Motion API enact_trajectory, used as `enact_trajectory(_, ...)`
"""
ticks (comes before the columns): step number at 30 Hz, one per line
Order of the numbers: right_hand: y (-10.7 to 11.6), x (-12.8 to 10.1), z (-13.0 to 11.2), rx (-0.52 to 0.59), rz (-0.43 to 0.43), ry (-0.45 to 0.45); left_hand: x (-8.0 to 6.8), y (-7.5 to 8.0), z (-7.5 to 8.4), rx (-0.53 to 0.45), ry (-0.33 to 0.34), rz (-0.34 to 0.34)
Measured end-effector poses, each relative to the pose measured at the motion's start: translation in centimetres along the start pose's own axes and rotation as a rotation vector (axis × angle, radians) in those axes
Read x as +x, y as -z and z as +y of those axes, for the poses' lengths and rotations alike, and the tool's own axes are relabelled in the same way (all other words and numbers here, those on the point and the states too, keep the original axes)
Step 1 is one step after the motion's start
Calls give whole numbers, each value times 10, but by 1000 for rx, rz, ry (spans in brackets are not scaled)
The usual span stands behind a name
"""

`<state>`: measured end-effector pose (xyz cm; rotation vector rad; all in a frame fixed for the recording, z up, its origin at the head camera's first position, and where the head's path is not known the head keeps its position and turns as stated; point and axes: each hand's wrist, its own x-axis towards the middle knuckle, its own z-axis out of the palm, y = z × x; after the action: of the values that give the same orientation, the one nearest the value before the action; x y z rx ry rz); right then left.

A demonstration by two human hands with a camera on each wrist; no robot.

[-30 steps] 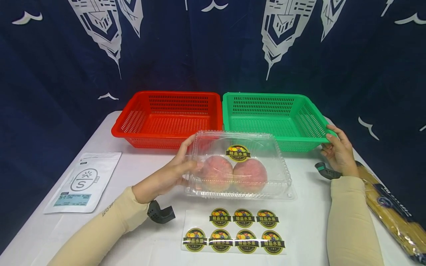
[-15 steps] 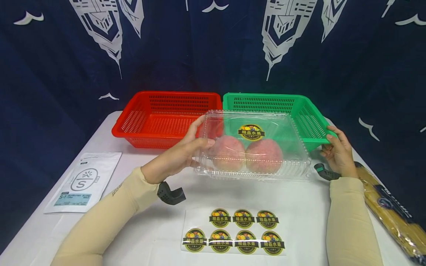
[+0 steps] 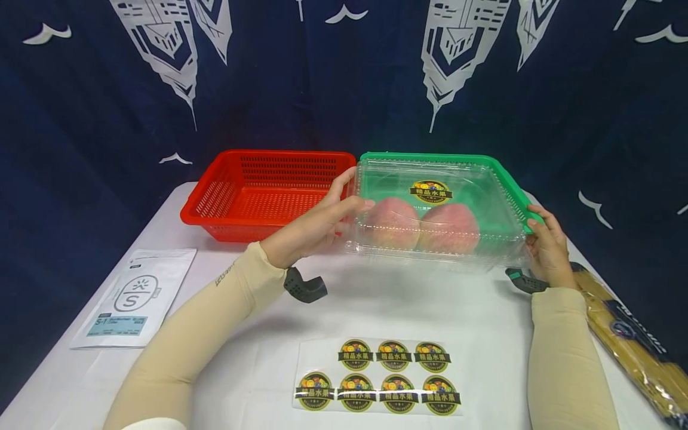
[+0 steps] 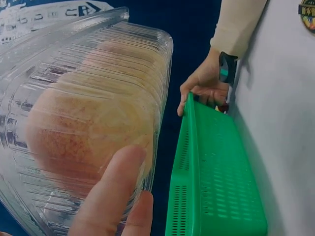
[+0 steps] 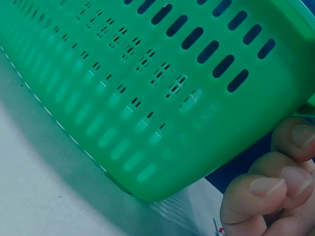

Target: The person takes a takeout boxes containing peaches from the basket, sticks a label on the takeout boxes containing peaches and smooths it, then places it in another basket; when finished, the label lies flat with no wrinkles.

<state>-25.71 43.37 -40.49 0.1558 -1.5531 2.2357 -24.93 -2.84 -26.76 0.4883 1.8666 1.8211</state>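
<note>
My left hand [image 3: 317,230] grips the left end of a clear plastic clamshell box [image 3: 500,197], thumb on top and fingers underneath. Inside lie two peaches [image 3: 450,229], and a round black-and-gold fruit sticker [image 3: 431,192] is on the lid. The box hangs above the table, overlapping the green basket [image 3: 446,157] in the head view. In the left wrist view the box [image 4: 147,37] is apart from the basket [image 4: 221,172]. My right hand [image 3: 549,251] pinches the green basket's right front rim, its other fingers curled below, as the right wrist view shows.
A red basket [image 3: 279,229] stands left of the green one. A sheet of stickers [image 3: 378,376] lies near the front of the white table [image 3: 247,382]. At the left is a white pouch [image 3: 137,298], at the right edge a long pack of noodles [image 3: 629,334].
My left hand has carried the clamshell box up, away and to the right, from over the table to over the green basket. The right hand has stayed at the basket's rim.
</note>
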Motion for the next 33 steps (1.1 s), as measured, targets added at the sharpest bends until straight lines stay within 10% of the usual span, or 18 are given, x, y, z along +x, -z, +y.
enact_trajectory(33, -5, -5, -1, 55, -31, -49, 100, -27, -7, -229, -38, 107)
